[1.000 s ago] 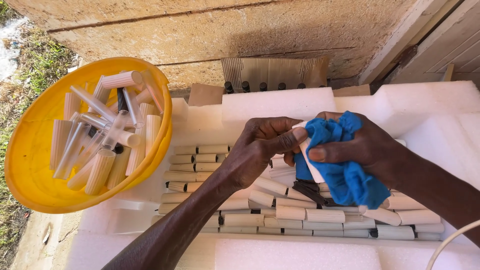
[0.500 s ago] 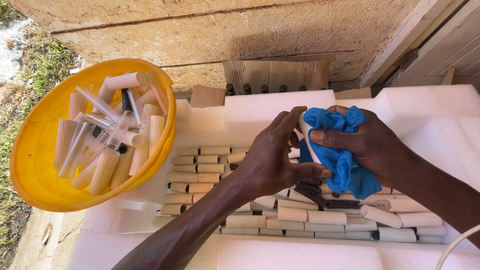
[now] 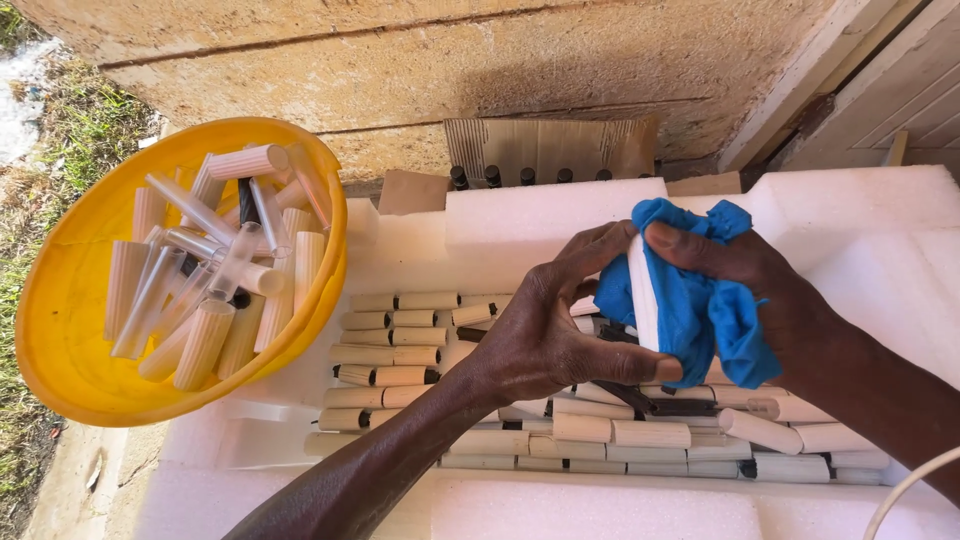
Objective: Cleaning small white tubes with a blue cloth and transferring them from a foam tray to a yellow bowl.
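Mid-wipe: left hand [image 3: 545, 335] fingers pinched the pale tube [image 3: 642, 292] endwise; right hand [image 3: 745, 285] fingers closed the blue cloth [image 3: 700, 310] around it. Needed next, probably: steady rubbing grip.

Both forearms are bare, with no sleeve, cuff or glove anywhere in the head view. The left hand [image 3: 545, 335] carries no ring, band or watch on the parts that show, its fingers are long and lean, and the forearm behind it is slim with veins and tendons standing out along it. The right hand [image 3: 765, 285] is likewise unadorned, with short, plain, unpainted nails at the fingertips, and its forearm leaves the picture at the lower right edge uncovered.
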